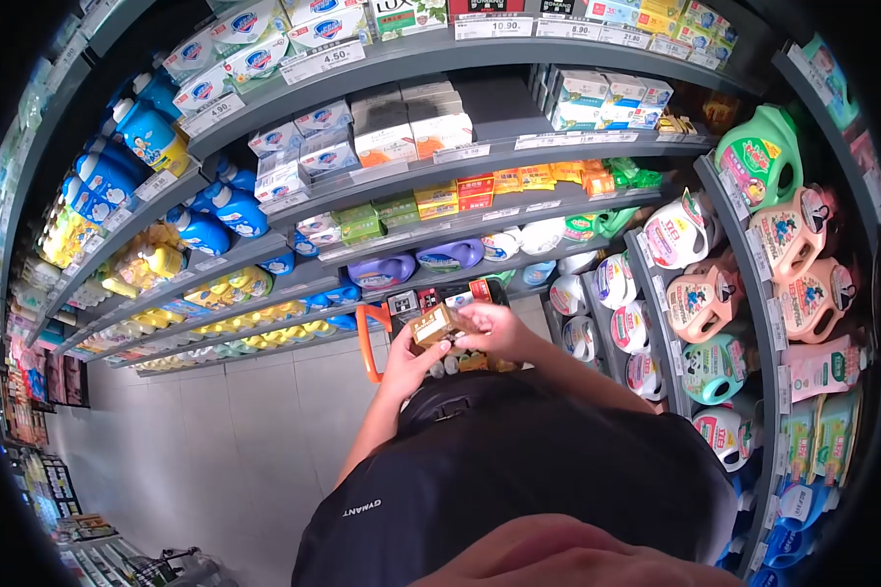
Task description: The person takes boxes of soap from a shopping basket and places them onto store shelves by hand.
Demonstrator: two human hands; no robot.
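Note:
A small brown and gold box [435, 325] is held in front of my body, above a basket or cart with an orange handle [370, 342]. My left hand [411, 360] grips the box from its left and lower side, with the thumb along its near edge. At the box's right end, my right hand [491, 331] has its fingers bent against it. Dark packages and other goods lie beneath and beyond the hands, partly hidden by them.
Curved shelves hold soap boxes [392, 127], blue bottles [152, 137] and purple bottles [382, 271]. Large detergent jugs [759, 157] line the right side. Pale floor tiles [235, 430] extend at the lower left, with a dark wheeled object [181, 565] at the bottom.

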